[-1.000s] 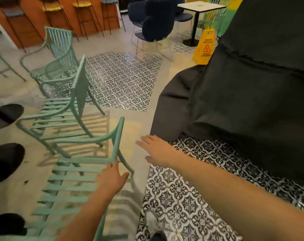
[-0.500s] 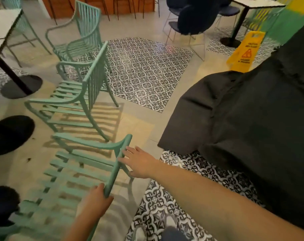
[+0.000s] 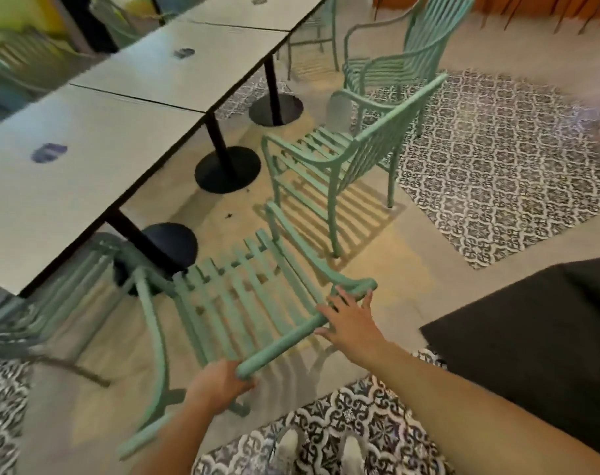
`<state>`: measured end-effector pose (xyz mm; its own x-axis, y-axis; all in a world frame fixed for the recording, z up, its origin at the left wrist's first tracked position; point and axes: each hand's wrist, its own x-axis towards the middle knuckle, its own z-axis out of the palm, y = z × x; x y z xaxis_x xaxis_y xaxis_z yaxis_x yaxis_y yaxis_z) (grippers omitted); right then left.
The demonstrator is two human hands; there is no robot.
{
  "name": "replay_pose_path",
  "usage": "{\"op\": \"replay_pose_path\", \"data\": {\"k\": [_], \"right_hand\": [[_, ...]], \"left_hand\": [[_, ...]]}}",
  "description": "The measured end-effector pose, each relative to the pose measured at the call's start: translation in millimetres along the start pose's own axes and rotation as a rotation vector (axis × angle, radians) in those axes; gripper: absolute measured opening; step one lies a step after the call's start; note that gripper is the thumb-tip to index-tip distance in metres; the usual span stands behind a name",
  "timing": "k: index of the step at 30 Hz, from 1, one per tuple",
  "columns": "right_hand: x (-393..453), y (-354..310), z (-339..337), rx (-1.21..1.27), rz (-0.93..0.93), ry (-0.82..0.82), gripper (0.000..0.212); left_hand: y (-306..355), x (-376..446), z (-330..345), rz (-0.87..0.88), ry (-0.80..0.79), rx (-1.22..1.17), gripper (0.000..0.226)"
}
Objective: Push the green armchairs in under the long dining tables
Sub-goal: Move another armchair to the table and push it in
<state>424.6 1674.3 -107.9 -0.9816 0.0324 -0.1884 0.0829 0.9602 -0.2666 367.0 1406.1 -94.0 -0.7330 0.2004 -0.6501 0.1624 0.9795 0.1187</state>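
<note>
Green armchair (image 3: 243,303), nearest of the row, stands just beside the long dining table (image 3: 96,138), its seat facing the table edge and its front legs near the black pedestal base (image 3: 170,245). We hold it by the top rail of the backrest: the left hand (image 3: 220,385) has its fingers curled round the rail's near end, while the right hand (image 3: 351,323) lies on the far end with fingers spread and straight, pressing rather than gripping. A second armchair (image 3: 339,156) stands just beyond, close to the first, and a third armchair (image 3: 398,60) farther along, both not yet tucked in. We judge three risks. The front legs may strike the pedestal base and stop the push short. The armrests may catch the table edge if they ride too high; we cannot tell their clearance. With one hand only pressing, the chair may swing toward the second armchair and knock it.
</note>
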Motion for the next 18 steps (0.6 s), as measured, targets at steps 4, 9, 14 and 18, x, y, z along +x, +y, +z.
{"op": "replay_pose_path", "data": {"k": [4, 9, 14, 18], "right_hand": [[6.9, 4.2, -5.5, 0.023, -0.023, -0.012, 0.046], [27.2, 18.8, -26.6, -0.007, -0.065, -0.084, 0.046], [60.5, 34.7, -44.9, -0.061, -0.155, -0.129, 0.045], [94.8, 44.8, -51.4, -0.118, -0.224, -0.138, 0.045]], "left_hand": [[4.3, -0.1, 2.1, -0.033, 0.046, 0.028, 0.033], [18.8, 5.0, 1.8, -0.064, 0.054, -0.024, 0.038], [37.6, 12.3, 1.6, -0.129, 0.057, -0.151, 0.033], [45.3, 24.2, -2.6, -0.177, 0.051, -0.193, 0.047]]}}
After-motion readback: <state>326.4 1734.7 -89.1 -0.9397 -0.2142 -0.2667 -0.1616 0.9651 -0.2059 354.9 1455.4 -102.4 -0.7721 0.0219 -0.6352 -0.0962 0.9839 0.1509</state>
